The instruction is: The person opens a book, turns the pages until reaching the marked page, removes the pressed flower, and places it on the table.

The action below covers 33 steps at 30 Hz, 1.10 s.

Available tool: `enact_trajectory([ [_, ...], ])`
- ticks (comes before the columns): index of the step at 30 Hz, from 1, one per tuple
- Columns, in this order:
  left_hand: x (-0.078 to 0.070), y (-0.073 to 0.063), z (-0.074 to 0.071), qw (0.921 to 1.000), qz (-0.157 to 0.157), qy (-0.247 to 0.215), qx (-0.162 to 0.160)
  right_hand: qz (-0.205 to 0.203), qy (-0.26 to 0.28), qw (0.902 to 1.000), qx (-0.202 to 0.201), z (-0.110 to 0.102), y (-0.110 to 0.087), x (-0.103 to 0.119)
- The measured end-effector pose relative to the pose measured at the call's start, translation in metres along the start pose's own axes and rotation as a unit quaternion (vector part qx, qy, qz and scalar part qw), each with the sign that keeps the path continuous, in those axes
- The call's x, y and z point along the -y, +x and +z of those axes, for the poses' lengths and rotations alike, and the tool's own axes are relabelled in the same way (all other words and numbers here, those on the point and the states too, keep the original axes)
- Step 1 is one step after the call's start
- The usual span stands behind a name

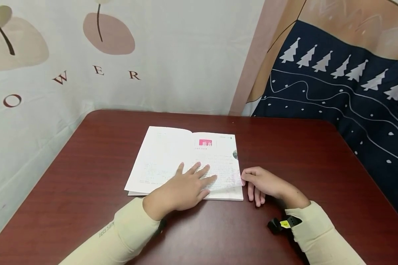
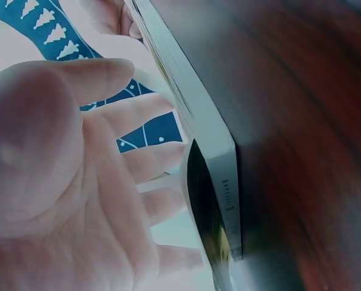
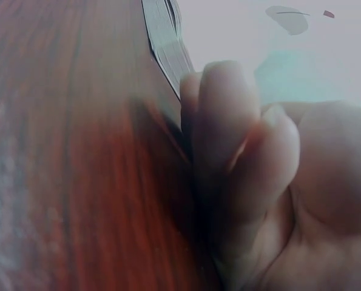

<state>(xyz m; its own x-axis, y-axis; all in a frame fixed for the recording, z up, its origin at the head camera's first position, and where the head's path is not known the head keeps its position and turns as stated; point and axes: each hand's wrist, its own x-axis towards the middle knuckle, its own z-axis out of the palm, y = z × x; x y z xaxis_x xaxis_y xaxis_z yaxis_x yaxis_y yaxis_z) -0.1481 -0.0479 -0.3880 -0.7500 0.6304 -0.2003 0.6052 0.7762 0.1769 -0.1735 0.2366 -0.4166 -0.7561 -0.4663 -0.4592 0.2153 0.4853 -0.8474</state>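
Note:
An open book (image 1: 172, 147) lies on the table, its pages white with printed text and a pink heading block on the right-hand page. My left hand (image 1: 185, 186) rests on the lower middle of the book with its fingers spread. At the book's right edge, my right hand (image 1: 260, 184) pinches the edge of a page (image 1: 230, 180) between thumb and forefinger. That page's lower edge is raised a little above the pages under it. In the right wrist view the other fingers (image 3: 229, 115) are curled near the table, and the pinch itself is hidden.
The dark red-brown table (image 1: 86, 165) extends around the book. Behind it hangs a pale cloth (image 1: 192, 66) with printed shapes and letters, and at the right a navy cloth (image 1: 318, 88) with white trees. A black strap device (image 1: 278, 225) sits at my right wrist.

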Motion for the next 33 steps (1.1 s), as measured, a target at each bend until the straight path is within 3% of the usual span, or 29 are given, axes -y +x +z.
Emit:
enact_trajectory([
  [12,0.0013,0.0042,0.0018,0.9992,0.006,0.005,-0.039,-0.006,0.004,1.0000,0.005,-0.0004,-0.0027,-0.0022],
  [16,0.0012,0.0051,0.0009,0.9972,0.010,0.018,-0.072,-0.012,0.002,0.9999,0.004,-0.0009,-0.0022,-0.0024],
  [21,0.0016,0.0065,-0.0001,0.9892,0.023,0.055,-0.134,-0.013,0.001,0.9999,0.007,-0.0006,-0.0020,-0.0014],
  [27,0.0042,0.0074,-0.0014,0.9793,0.075,0.085,-0.168,-0.012,0.000,0.9999,0.007,0.0006,-0.0008,-0.0019],
  [33,0.0047,0.0082,-0.0031,0.9736,0.140,0.095,-0.153,-0.011,0.005,0.9999,0.005,0.0009,0.0003,-0.0022],
])
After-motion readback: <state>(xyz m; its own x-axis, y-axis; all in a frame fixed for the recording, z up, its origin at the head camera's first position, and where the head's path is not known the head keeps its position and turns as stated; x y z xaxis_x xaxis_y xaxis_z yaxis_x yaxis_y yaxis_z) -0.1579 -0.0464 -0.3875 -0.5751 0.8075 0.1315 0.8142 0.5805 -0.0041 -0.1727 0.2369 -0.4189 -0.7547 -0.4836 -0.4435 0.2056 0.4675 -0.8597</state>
